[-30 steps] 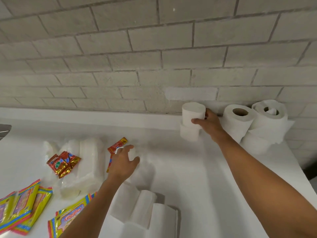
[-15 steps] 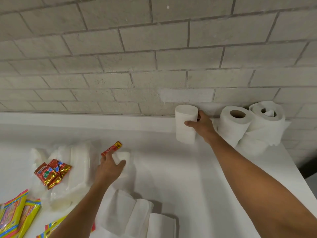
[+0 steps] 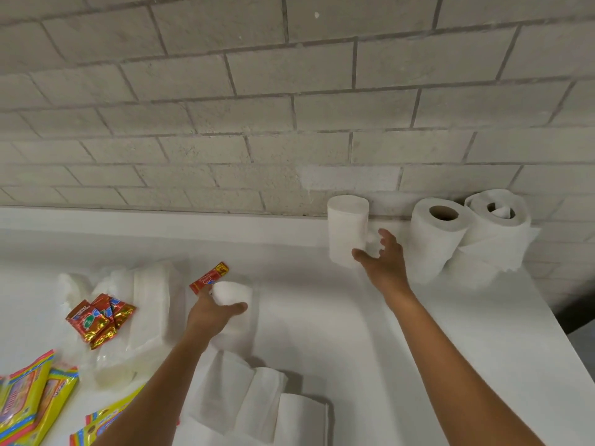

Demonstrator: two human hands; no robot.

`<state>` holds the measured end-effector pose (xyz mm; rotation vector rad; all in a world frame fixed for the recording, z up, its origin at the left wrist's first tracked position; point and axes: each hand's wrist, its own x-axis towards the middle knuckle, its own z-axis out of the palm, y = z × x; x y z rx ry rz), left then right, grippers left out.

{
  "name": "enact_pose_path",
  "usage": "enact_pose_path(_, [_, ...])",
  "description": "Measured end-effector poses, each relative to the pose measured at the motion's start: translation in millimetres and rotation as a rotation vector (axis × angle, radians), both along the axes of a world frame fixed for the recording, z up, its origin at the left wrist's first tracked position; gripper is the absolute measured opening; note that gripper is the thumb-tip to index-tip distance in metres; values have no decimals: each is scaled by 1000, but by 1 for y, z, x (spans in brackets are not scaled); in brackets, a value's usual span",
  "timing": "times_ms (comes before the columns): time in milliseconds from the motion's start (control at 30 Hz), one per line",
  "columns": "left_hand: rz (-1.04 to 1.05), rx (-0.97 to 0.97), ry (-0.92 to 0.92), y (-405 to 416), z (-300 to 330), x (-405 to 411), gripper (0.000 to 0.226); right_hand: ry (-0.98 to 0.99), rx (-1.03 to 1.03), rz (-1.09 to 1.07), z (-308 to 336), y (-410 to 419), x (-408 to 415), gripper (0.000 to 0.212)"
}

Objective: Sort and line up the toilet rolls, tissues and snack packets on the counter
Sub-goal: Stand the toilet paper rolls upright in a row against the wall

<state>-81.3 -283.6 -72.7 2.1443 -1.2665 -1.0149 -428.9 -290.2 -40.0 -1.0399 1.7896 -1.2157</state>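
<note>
A white toilet roll [image 3: 347, 231] stands upright against the back ledge. My right hand [image 3: 381, 263] is just right of it with fingers spread; whether the thumb tip still touches its base is unclear. Two more rolls [image 3: 433, 243] [image 3: 497, 226] stand to the right, the far one with loose paper trailing. My left hand [image 3: 214, 312] grips another white roll [image 3: 233, 304] in the middle of the counter. A red snack stick [image 3: 209, 277] lies just behind that hand. Clear tissue packs [image 3: 151, 300] lie left of it, with small red-gold sachets [image 3: 98, 318] on them.
Yellow snack packets [image 3: 29, 400] [image 3: 108, 423] lie at the near left. Unrolled white paper and rolls [image 3: 257, 397] lie at the near centre. The white counter [image 3: 354, 349] ends at the right edge, with a dark floor gap beyond. A brick wall [image 3: 289, 107] rises behind.
My right hand let go of the upright roll it had set against the ledge and opened. My left hand closed round the roll in the middle of the counter.
</note>
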Motion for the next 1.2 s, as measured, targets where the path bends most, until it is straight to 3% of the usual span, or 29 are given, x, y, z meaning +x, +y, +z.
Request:
enact_pose_path(100, [-41, -21, 29, 9, 6, -12, 95, 20, -8, 18, -8, 31, 18, 63])
enact_pose_path(200, [-107, -72, 77, 21, 17, -24, 94, -42, 36, 229, -17, 52, 40, 51])
enact_pose_path(333, [-220, -158, 237, 34, 38, -45, 79, -140, 123, 543, -18, 63, 69, 72])
enact_pose_path(500, [-406, -208, 310, 42, 62, -64, 69, -240, 79, 664, -10, 60, 86, 78])
enact_pose_path(700, [-494, -206, 327, 30, 64, -53, 72, -204, 49, 551, -13, 42, 95, 72])
enact_pose_path(933, [-432, -201, 303, 16, 49, -11, 50, -52, 82, 279, -30, -9, 108, 80])
enact_pose_path(1200, [-498, -127, 255, 13, 34, 29, 44, 52, 81, 69, -51, -72, 119, 72])
